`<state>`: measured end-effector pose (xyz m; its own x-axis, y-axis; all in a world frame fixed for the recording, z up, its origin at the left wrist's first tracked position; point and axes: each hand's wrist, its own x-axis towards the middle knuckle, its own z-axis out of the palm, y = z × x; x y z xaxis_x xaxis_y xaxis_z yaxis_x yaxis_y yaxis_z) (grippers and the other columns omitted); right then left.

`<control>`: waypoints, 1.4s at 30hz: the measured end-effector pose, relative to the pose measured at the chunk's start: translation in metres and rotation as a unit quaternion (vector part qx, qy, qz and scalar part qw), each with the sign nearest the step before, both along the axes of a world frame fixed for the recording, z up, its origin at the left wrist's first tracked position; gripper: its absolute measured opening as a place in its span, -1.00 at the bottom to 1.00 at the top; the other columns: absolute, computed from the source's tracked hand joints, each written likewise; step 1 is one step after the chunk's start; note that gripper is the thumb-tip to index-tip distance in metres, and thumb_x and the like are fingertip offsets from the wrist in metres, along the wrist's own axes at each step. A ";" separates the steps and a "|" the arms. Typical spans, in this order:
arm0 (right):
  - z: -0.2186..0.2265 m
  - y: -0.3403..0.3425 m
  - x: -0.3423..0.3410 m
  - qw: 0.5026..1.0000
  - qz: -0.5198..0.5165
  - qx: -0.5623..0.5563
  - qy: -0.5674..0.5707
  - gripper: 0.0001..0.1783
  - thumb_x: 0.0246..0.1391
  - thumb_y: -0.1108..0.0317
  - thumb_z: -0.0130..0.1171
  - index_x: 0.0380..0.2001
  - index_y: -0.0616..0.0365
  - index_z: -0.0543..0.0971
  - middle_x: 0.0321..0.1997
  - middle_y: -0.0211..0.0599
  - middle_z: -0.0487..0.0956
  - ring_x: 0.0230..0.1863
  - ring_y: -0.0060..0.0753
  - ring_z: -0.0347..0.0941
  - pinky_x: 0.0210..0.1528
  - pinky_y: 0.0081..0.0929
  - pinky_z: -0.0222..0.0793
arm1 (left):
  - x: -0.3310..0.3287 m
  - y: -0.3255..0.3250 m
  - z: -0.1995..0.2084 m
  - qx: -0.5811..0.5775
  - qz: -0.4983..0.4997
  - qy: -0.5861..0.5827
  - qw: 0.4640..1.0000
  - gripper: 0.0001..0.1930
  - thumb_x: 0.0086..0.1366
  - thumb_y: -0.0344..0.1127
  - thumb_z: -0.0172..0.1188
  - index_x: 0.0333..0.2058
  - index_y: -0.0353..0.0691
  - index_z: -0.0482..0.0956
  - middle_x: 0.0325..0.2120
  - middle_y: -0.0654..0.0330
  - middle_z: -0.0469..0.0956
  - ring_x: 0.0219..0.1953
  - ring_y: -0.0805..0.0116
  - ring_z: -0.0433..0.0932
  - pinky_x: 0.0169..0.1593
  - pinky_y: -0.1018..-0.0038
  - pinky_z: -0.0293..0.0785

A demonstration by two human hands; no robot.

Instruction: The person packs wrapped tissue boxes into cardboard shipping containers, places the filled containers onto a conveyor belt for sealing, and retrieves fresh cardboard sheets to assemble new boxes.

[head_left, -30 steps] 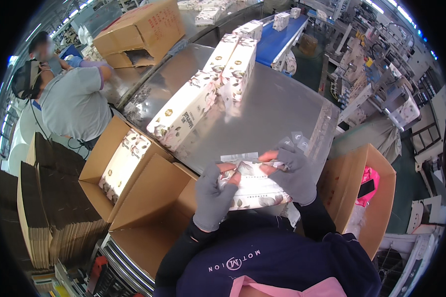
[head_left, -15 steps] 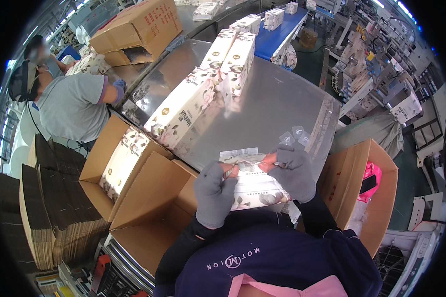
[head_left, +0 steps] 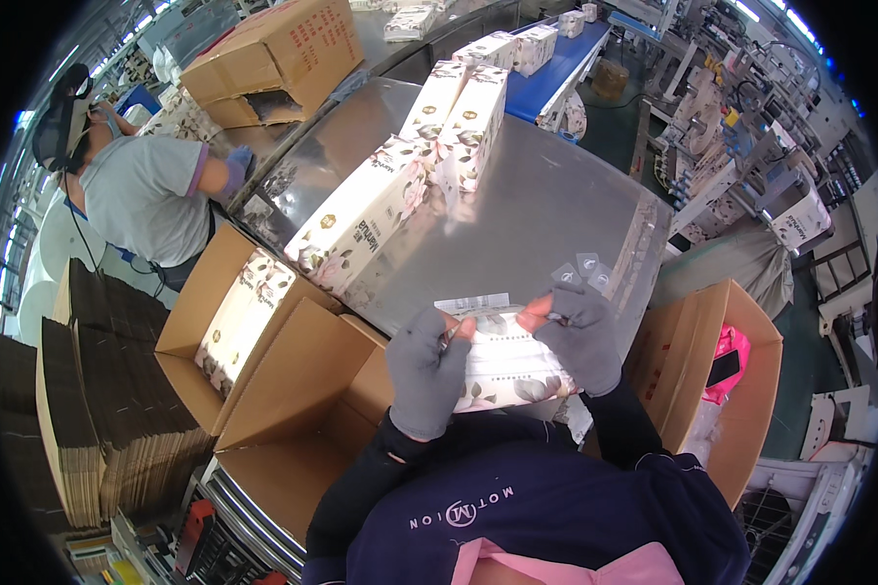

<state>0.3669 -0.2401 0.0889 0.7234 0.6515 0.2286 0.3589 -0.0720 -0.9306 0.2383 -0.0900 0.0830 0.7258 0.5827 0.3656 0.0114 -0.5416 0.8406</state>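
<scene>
A white soft tissue pack [head_left: 512, 363] with a printed flower pattern lies at the table's near edge, close to my body. My left hand [head_left: 426, 375], in a grey glove with bare fingertips, pinches the pack's far left corner. At the far right corner, my right hand [head_left: 580, 336], gloved the same way, pinches the wrapper between thumb and fingers. A white label strip [head_left: 471, 302] lies just beyond the pack. Several small clear stickers [head_left: 587, 265] lie beyond my right hand.
Floral tissue packs [head_left: 361, 210] stand in a row across the metal table [head_left: 546, 185]. More ride a blue conveyor [head_left: 556, 73]. Cardboard boxes [head_left: 312, 429] flank me; the right box [head_left: 751, 390] holds a pink item and phone. A co-worker [head_left: 146, 195] stands left near flattened cartons [head_left: 107, 409].
The wrapper's far edge between my fingertips has turned over, and my hands have shifted slightly. Packs on the conveyor have come nearer the table. The co-worker's head and arm have moved.
</scene>
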 end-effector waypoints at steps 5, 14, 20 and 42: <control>0.008 0.002 0.001 0.999 0.027 -0.009 0.015 -0.90 0.00 0.49 0.33 -0.38 0.28 0.66 -0.50 -0.41 0.52 -0.47 -0.62 0.36 -0.43 -0.56 0.22 | 0.000 0.002 -0.007 -0.098 -0.031 -0.020 0.995 -0.89 0.24 -0.47 0.24 -0.42 -0.29 0.47 -0.56 0.22 0.42 -0.51 0.46 0.35 -0.40 0.51 0.30; 0.011 -0.011 -0.016 0.995 0.054 -0.045 0.070 -0.85 -0.02 0.46 0.36 -0.33 0.24 0.66 -0.36 -0.40 0.57 -0.33 -0.63 0.46 -0.28 -0.64 0.33 | -0.047 -0.005 -0.019 -0.085 -0.029 0.122 0.988 -0.35 0.30 -0.11 0.21 0.25 -0.27 0.20 0.13 0.04 0.34 0.18 0.33 0.29 0.25 0.40 0.24; -0.007 -0.010 -0.025 0.990 0.022 0.057 0.127 -0.84 0.07 0.44 0.27 -0.25 0.23 0.62 -0.26 -0.35 0.58 -0.25 -0.58 0.49 -0.18 -0.59 0.40 | -0.052 -0.005 -0.008 -0.386 -0.109 0.077 0.913 -0.26 0.34 -0.22 0.21 0.35 -0.30 0.02 0.13 0.00 0.35 0.14 0.30 0.36 0.19 0.40 0.32; -0.172 -0.009 0.018 0.749 0.121 0.196 0.622 -0.48 0.30 0.05 -0.15 0.05 0.29 0.44 -0.05 -0.09 0.58 -0.17 -0.19 0.58 -0.19 -0.34 0.56 | -0.047 0.022 0.012 -0.445 -0.198 -0.009 0.873 -0.20 0.15 -0.62 0.05 0.40 -0.27 0.05 0.20 0.19 0.31 0.17 0.50 0.28 0.24 0.57 0.18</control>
<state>0.3844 -0.2487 -0.0830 0.4077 0.8568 -0.3156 -0.8436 0.2212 -0.4892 0.1912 -0.0682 0.0947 0.9340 0.3454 -0.0912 -0.0456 0.3683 0.9286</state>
